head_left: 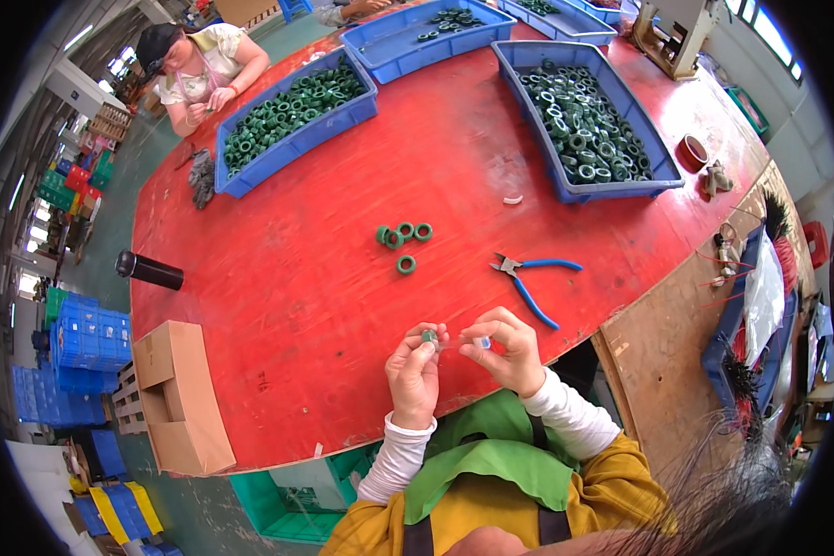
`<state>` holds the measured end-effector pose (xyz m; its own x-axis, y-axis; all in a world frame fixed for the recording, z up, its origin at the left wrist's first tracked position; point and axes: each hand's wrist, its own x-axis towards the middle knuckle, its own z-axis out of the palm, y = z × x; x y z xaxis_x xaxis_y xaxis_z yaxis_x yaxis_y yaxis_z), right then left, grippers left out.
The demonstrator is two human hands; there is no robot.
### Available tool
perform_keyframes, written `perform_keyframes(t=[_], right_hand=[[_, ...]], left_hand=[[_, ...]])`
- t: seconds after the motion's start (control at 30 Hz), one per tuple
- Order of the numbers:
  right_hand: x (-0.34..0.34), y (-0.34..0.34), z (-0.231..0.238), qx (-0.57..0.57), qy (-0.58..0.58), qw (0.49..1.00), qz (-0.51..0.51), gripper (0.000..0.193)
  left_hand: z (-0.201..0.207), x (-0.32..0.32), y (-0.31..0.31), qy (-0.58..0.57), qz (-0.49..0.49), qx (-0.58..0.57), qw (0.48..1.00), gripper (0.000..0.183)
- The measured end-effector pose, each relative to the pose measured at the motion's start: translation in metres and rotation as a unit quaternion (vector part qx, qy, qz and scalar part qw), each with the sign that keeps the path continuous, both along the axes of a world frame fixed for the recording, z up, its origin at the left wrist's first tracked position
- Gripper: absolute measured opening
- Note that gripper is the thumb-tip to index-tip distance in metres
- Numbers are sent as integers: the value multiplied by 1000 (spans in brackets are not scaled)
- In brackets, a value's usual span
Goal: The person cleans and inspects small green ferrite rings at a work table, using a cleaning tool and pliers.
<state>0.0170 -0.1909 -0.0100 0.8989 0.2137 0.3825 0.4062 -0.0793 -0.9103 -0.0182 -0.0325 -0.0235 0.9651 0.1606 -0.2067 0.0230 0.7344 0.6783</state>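
Note:
Over the front edge of the red table, my left hand pinches a small green ring between thumb and fingertips. Close beside it on the right, my right hand is closed, with a small white-and-blue piece at its fingers; its kind is too small to make out. Beyond my hands lies a loose cluster of several green rings, with one ring a little nearer. Cutting pliers with blue handles rest on the table just beyond my right hand, jaws pointing left and handles spread.
Blue bins of green rings stand at far left and far right, more behind. A co-worker handles something small at far left. A black bottle and cardboard box are left; a brown roll is right.

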Motion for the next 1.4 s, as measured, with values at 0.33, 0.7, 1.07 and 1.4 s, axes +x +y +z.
perform_keyframes(t=[0.33, 0.7, 1.07, 1.4], right_hand=[[36, 2, -5, -342, -188, 921, -19, 9], [52, -55, 22, -482, -84, 867, -94, 84], [49, -85, 0, -466, -83, 872, -127, 55], [-33, -17, 19, 157, 518, 799, 261, 40]], left_hand=[[8, 3, 11, -45, -33, 65, 996, 16], [0, 16, 43, 28, 5, 11, 1000, 19], [0, 13, 47, 16, -12, 31, 999, 16], [10, 14, 36, 23, 3, 21, 1000, 15]])
